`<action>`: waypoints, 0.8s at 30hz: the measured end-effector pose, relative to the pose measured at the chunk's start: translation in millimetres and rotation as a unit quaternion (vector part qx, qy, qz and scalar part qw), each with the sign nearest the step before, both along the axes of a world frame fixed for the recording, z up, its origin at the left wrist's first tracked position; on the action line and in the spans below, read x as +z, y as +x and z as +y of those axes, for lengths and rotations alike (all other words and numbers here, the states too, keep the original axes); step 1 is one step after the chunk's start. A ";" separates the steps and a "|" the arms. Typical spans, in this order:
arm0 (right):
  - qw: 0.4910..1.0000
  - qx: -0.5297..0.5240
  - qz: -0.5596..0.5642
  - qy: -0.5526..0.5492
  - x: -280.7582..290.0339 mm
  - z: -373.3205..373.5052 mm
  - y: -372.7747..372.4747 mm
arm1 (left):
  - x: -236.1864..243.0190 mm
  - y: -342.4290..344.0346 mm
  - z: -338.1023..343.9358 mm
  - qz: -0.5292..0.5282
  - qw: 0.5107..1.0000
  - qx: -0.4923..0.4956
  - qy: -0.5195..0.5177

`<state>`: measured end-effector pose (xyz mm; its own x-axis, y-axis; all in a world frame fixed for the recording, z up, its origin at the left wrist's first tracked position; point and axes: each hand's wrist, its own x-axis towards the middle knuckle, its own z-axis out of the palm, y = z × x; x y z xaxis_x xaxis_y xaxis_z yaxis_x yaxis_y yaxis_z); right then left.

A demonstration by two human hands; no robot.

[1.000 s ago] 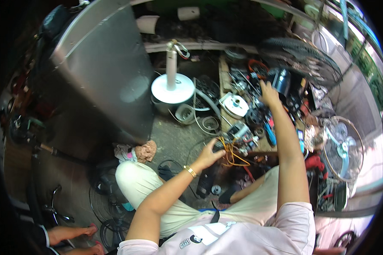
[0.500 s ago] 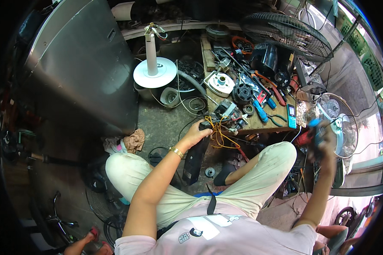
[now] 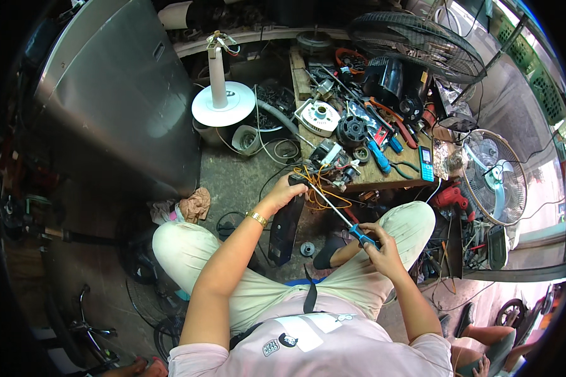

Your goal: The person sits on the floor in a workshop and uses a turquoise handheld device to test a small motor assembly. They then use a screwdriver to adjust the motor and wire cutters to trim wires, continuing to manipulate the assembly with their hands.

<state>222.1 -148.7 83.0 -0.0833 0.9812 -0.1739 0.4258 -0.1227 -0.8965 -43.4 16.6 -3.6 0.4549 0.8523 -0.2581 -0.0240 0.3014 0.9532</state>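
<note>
My left hand (image 3: 285, 193), with a gold watch at the wrist, grips the upper end of a long black casing (image 3: 285, 231) that stands tilted between my legs. Yellow wires (image 3: 321, 188) come out beside its top and run toward a fan motor (image 3: 329, 156) on the bench edge. In my right hand (image 3: 383, 249) is a screwdriver (image 3: 362, 234) with a blue and black handle. Its long shaft points up and left, the tip reaching the casing's top near my left fingers. Whether the tip sits in a screw is too small to tell.
The wooden bench (image 3: 372, 178) ahead carries pliers (image 3: 404, 168), a blue-handled tool (image 3: 378, 157), a phone (image 3: 426, 163) and a white motor cover (image 3: 319, 118). A white fan stand (image 3: 224, 103) rises at left. A caged fan (image 3: 493, 177) stands right, near a red power tool (image 3: 451, 200).
My right hand has come from the far right, by the caged fan, down and left with the screwdriver, whose tip is now at the casing. My left hand keeps its grip.
</note>
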 end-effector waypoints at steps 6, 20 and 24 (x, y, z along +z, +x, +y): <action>1.000 -0.009 -0.006 -0.020 0.1 -1.7 2.6 | -12.0 -0.5 1.4 0.010 1.000 0.010 -0.007; 1.000 0.019 -0.006 0.010 -4.4 -1.5 3.6 | -4.9 0.2 0.5 -0.004 1.000 0.002 -0.017; 0.960 0.001 0.163 -0.230 22.2 25.5 19.3 | -9.5 -3.7 -0.8 0.047 0.998 0.012 0.027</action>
